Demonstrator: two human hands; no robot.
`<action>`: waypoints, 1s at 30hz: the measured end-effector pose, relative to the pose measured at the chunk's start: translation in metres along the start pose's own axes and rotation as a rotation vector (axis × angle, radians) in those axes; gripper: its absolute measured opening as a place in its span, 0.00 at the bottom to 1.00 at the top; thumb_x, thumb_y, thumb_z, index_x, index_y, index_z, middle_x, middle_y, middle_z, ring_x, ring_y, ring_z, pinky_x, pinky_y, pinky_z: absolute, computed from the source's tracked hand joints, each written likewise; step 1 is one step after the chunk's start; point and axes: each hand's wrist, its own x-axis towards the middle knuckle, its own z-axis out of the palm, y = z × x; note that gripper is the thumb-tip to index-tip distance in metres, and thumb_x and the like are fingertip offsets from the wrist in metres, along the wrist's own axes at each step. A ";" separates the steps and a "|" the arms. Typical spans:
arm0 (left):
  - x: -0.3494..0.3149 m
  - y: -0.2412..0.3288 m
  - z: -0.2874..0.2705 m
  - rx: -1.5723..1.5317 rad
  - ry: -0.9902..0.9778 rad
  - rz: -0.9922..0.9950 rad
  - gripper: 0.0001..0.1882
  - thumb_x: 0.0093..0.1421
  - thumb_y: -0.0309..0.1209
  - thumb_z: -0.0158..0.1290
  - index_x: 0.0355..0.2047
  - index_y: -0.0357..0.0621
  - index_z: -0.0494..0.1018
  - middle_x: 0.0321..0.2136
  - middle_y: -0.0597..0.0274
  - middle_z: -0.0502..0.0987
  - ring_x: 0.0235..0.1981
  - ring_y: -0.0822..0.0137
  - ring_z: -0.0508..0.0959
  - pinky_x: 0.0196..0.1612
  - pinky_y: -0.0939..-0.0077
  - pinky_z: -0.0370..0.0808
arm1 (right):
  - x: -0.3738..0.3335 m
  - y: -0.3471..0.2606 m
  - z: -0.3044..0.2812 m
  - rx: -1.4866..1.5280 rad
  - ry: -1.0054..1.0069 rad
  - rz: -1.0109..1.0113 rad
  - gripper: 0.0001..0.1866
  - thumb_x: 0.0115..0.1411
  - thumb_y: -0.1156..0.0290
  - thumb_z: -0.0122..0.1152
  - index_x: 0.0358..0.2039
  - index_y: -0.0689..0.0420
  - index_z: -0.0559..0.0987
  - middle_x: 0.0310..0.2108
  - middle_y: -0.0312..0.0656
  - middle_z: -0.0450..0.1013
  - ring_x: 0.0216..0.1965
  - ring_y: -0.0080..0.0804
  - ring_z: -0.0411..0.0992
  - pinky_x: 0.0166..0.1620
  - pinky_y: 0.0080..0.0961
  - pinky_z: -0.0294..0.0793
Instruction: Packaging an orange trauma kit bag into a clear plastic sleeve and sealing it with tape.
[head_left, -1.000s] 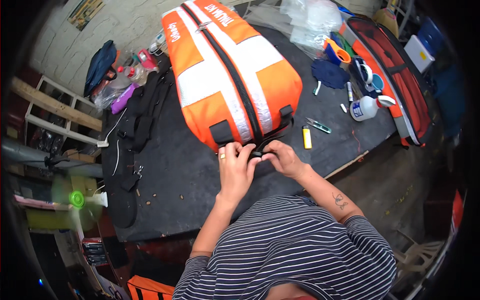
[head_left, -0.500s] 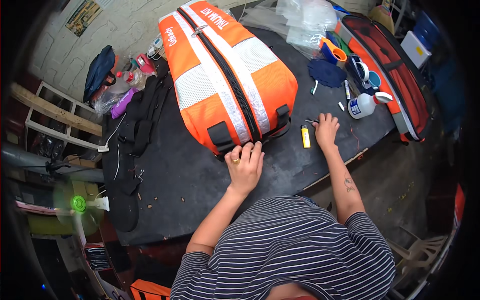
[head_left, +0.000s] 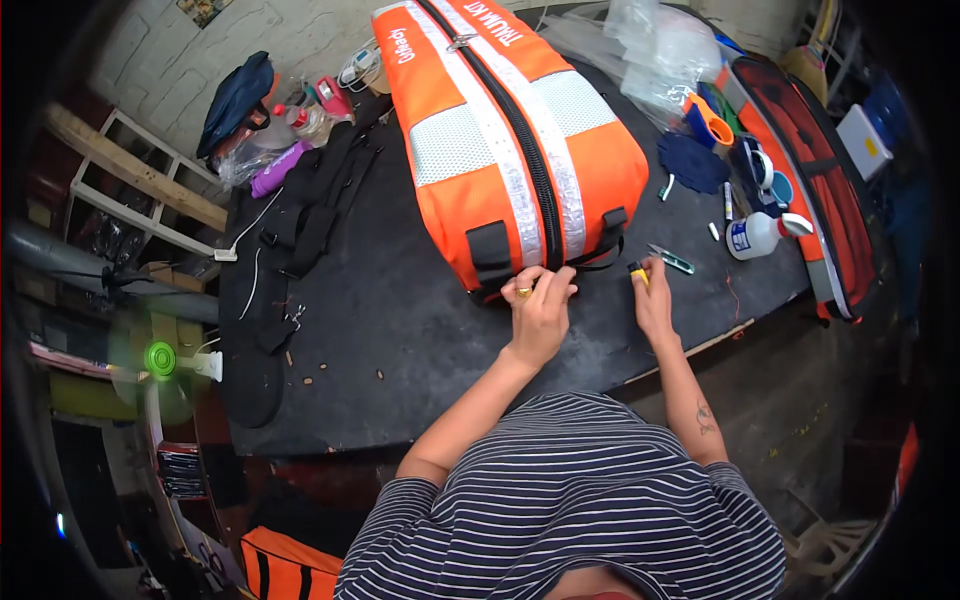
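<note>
Left hand [head_left: 538, 305] pinches the orange trauma bag [head_left: 510, 130] at its zipper end – soft fabric, probably bulky. Right hand [head_left: 655, 300], just beside it, grips 1 small yellow lighter [head_left: 637, 271] – light, rigid.

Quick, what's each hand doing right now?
Left hand: fingers curled on the near end of the orange bag.
Right hand: fingers closed on a small yellow object.

Bare black table [head_left: 400, 330] lies open left of the left hand [head_left: 540, 310], near edge free. Orange bag [head_left: 510, 140] blocks straight ahead. Right hand [head_left: 655, 295] has the cutters [head_left: 670, 259] just beyond, white bottle [head_left: 755, 237] and red case [head_left: 830, 180] crowding the right.
</note>
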 end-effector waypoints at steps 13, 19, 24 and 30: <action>-0.006 -0.003 0.025 -0.063 0.287 -0.012 0.22 0.54 0.21 0.55 0.49 0.43 0.63 0.30 0.66 0.73 0.39 0.63 0.69 0.44 0.66 0.57 | -0.041 -0.093 0.009 0.472 -0.067 -0.243 0.09 0.55 0.72 0.58 0.34 0.62 0.71 0.29 0.43 0.68 0.29 0.35 0.69 0.34 0.25 0.68; -0.006 -0.004 0.036 -0.075 0.354 -0.035 0.25 0.51 0.20 0.58 0.48 0.44 0.62 0.29 0.66 0.71 0.38 0.64 0.69 0.43 0.67 0.57 | -0.034 -0.103 0.011 0.276 -0.009 -0.255 0.14 0.46 0.69 0.63 0.29 0.61 0.70 0.25 0.46 0.68 0.24 0.45 0.70 0.29 0.31 0.70; -0.003 -0.004 0.034 -0.064 0.339 -0.048 0.25 0.50 0.20 0.58 0.48 0.44 0.63 0.29 0.67 0.72 0.37 0.65 0.69 0.42 0.67 0.57 | -0.030 -0.101 0.012 0.278 -0.037 -0.249 0.12 0.47 0.71 0.63 0.29 0.61 0.70 0.25 0.45 0.69 0.23 0.41 0.70 0.28 0.29 0.70; -0.003 0.003 0.018 -0.108 0.261 -0.030 0.20 0.51 0.21 0.57 0.46 0.41 0.67 0.35 0.62 0.75 0.42 0.62 0.70 0.46 0.65 0.59 | -0.018 -0.109 0.012 0.697 -0.272 0.066 0.07 0.56 0.72 0.61 0.31 0.62 0.75 0.21 0.27 0.65 0.24 0.12 0.60 0.28 0.12 0.62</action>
